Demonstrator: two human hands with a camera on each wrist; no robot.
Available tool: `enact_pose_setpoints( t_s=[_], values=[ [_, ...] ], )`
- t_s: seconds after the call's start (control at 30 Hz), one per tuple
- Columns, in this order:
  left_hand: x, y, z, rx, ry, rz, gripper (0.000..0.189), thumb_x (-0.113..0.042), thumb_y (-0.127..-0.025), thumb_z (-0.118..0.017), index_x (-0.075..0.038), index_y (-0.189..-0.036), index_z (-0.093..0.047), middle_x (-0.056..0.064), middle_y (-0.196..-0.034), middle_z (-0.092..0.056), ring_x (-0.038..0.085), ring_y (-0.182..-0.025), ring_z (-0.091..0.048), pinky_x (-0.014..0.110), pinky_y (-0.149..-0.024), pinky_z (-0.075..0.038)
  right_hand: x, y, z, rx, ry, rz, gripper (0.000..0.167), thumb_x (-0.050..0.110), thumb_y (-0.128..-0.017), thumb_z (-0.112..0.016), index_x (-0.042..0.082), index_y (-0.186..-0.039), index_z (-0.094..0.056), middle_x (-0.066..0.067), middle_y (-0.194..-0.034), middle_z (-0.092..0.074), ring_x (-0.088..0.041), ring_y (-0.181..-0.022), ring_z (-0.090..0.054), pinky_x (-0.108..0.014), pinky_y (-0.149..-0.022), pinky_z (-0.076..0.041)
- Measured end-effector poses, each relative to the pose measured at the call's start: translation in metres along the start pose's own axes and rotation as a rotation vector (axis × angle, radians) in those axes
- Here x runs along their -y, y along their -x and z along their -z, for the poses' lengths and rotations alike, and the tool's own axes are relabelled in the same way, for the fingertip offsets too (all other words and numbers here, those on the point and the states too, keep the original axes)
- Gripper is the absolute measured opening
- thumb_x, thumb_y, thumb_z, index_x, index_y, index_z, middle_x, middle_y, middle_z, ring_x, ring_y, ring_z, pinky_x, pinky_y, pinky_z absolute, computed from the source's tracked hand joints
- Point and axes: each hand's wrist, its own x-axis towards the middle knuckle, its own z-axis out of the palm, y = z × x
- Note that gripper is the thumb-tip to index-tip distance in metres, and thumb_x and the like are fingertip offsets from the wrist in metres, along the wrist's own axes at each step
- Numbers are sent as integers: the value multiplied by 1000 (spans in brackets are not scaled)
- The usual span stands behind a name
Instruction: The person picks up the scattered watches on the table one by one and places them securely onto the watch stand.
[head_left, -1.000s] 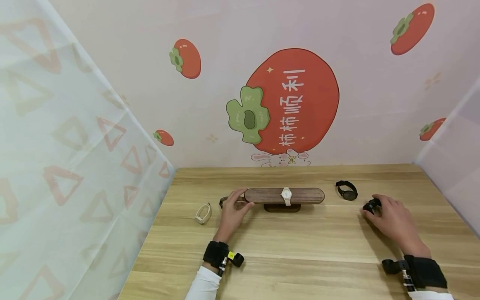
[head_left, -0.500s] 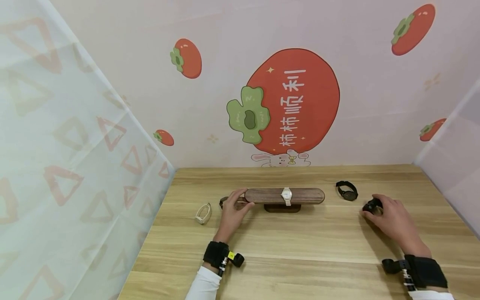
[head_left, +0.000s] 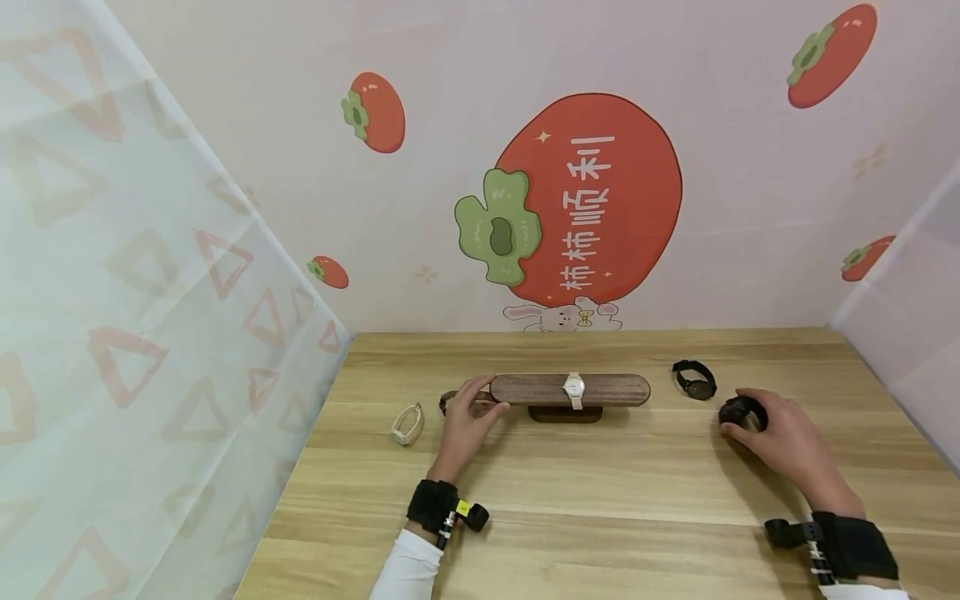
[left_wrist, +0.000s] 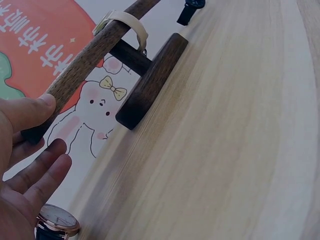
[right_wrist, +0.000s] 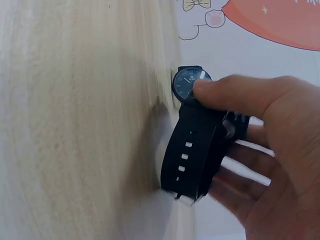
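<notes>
My left hand (head_left: 463, 425) holds the left end of a wooden watch stand (head_left: 525, 390), its thumb (left_wrist: 37, 110) on the bar. A white watch (head_left: 573, 388) is wrapped around that bar. Partly behind the left hand lies a watch with a dark strap and rose-gold case (left_wrist: 59, 218). On the right, my right hand (head_left: 787, 433) pinches a black watch (head_left: 738, 412) between thumb and fingers; its holed strap (right_wrist: 187, 155) hangs down in the right wrist view. Just behind it on the table sits another black watch (head_left: 697, 383), strap looped.
At the left of the wooden table (head_left: 600, 517), a white watch (head_left: 407, 425) lies on its side. A printed wall sheet (head_left: 420, 208) rises behind the table's back edge, and another sheet (head_left: 172, 333) stands along the left.
The black watch in my right hand has shifted slightly left and turned, so more of its strap loop shows. My left hand stays at the stand's end.
</notes>
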Motion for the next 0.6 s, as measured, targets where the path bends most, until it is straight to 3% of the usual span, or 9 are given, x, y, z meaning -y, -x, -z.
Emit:
enact_pose_setpoints(
  t_s=[0.4,0.6],
  values=[
    [0,1,0,5,0,17,59,-25,-97,-81,-16,-151,-60,8,-155,-55,27,-121,-67,41,-103,-61,7,-1,-5,-112,-83,129,65,6,-77,-93,-7,-132,-61,-37,-126,-63,-57,-112,-60,-68,-87,-49],
    [-1,1,1,9,2,7,59,-24,-98,-80,-10,-152,-59,11,-154,-55,29,-122,-66,39,-104,-61,10,-1,-5,-104,-107,132,66,5,-77,-94,-5,-133,-60,-34,-127,-64,-55,-111,-62,-67,-87,-53]
  ],
)
